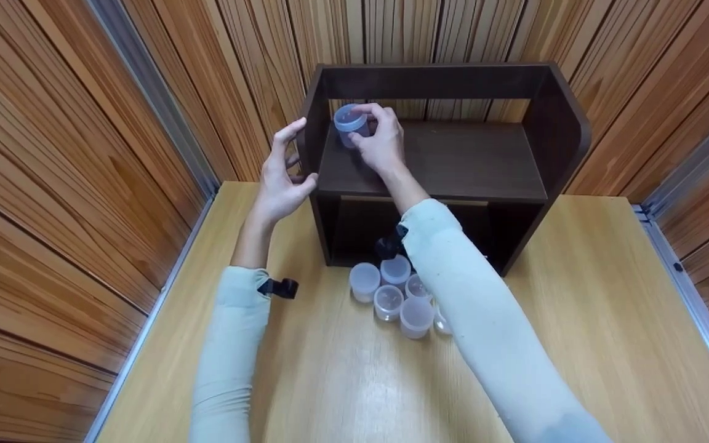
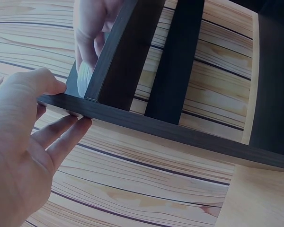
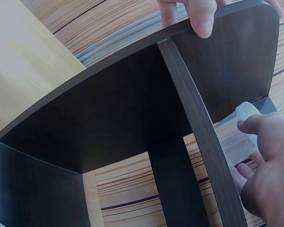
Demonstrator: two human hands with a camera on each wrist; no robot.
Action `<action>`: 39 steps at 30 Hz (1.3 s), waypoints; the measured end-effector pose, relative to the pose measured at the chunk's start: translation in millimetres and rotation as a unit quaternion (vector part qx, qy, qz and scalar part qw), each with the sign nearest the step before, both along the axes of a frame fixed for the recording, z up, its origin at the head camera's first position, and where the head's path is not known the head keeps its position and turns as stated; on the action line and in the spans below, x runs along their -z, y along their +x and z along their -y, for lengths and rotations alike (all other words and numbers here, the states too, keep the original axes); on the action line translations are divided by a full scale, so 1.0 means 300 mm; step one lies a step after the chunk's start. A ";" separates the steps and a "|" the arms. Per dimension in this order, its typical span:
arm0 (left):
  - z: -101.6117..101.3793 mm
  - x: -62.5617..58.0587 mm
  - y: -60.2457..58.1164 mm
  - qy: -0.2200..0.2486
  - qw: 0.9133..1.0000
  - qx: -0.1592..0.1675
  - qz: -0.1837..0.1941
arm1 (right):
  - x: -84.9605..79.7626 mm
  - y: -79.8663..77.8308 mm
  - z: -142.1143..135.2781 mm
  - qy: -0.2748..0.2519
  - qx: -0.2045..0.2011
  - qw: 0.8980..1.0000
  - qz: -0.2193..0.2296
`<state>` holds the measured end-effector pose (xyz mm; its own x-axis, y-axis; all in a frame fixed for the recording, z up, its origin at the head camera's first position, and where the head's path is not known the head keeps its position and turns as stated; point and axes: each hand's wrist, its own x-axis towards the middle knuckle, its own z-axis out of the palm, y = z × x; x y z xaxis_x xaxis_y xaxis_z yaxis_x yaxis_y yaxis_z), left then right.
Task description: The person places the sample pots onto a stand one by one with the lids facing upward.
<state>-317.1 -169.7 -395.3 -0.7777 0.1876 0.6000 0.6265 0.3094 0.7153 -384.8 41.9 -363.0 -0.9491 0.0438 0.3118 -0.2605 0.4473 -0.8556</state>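
A small translucent plastic jar with a lid (image 1: 349, 123) is at the left end of the upper shelf of a dark brown desktop shelf (image 1: 471, 160). My right hand (image 1: 384, 140) grips this jar from its right side, thumb and fingers around it; the right wrist view shows the same jar (image 3: 236, 142) upright by the side panel. At the shelf's left side, my left hand (image 1: 282, 178) holds the panel edge, the thumb on one face and fingers on the other, as the left wrist view shows the panel (image 2: 146, 124) between them.
Several similar translucent jars (image 1: 416, 317) stand grouped on the wooden table (image 1: 330, 381) in front of the shelf's lower compartment, partly hidden by my right sleeve (image 1: 484, 295). Wood-patterned walls (image 1: 71, 154) rise at the left, back and right.
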 end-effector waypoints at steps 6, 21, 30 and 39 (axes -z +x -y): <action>-0.006 0.003 0.002 0.004 1.000 0.003 0.003 | 0.025 -0.024 -0.003 -0.026 -0.001 0.999 0.030; -0.012 0.004 0.001 0.007 1.000 0.007 -0.005 | 0.004 0.007 -0.010 -0.024 -0.021 0.999 0.034; -0.007 0.002 -0.001 0.013 1.000 0.011 -0.001 | 0.001 0.034 -0.036 -0.044 -0.026 0.999 0.008; 0.000 0.004 -0.005 0.005 1.000 0.005 -0.014 | 0.010 0.080 -0.073 -0.071 -0.037 0.996 -0.029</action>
<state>-318.5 -169.7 -396.4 -0.7590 0.1888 0.6231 0.6490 0.2952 0.7012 -360.9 63.9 -366.0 -0.9320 0.0217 0.3619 -0.3393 0.2997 -0.8917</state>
